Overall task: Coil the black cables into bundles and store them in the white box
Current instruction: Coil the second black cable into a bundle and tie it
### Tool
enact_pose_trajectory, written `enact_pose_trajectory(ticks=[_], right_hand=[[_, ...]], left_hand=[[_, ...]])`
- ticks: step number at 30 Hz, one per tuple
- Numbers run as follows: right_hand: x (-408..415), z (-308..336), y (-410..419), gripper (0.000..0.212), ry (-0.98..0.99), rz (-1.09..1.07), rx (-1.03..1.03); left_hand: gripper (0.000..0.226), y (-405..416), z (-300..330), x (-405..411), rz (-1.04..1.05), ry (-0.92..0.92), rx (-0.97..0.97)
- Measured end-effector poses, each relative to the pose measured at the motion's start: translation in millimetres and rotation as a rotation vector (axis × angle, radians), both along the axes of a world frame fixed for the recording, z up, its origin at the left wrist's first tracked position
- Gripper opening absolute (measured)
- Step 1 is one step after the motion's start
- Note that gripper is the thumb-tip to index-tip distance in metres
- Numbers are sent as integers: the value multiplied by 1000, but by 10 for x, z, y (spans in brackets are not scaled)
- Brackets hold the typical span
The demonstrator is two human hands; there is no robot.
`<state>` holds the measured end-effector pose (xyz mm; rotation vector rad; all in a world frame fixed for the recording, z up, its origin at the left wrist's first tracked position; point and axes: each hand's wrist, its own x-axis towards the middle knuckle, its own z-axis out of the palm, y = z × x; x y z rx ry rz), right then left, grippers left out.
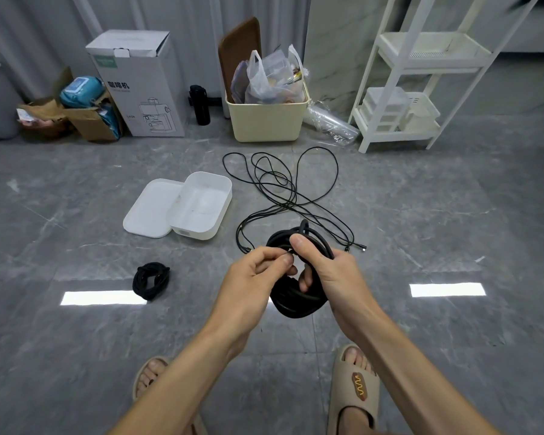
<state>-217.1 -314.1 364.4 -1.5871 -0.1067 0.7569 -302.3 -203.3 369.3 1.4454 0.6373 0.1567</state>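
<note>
At frame centre, a coiled black cable (296, 296) is gripped by the right hand (330, 271); its end is pinched by the left hand (252, 277). The white box (201, 205) lies open at upper left.

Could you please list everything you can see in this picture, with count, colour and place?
white box: one, white, open on the floor, left of centre
lid: one, white, on the floor against the box's left side
loose cables: black, count unclear, tangled on the floor right of the box
small bundle: one, black, coiled on the floor at the left
thick coil: one, black, held in both hands
carton: one, white, by the curtain
cardboard box: one, brown, far left
bottle: one, black, right of the carton
bin: one, cream, stuffed with bags
shelf: one, white, at the right
slippers: two, beige
left hand: pinches the cable end
right hand: grips the coil
</note>
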Motion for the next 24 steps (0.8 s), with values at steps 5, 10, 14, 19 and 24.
enact_pose_trajectory(ticks=[5,10,14,19,24], right_hand=[[-38,-14,10,58,-20,-60,8],[-56,22,2,56,-87,-22,-25],[-63,24,6,44,-117,-2,-54],[-67,16,2,43,-133,-52,-69],[-82,-3,14,48,-143,-54,-28]], left_hand=[[11,-13,-26,31,34,16,392],[12,-10,-44,-8,-13,3,670],[10,18,-67,-34,-12,-10,693],[10,69,-57,-12,-61,87,609],[9,162,-76,-29,-144,147,475]])
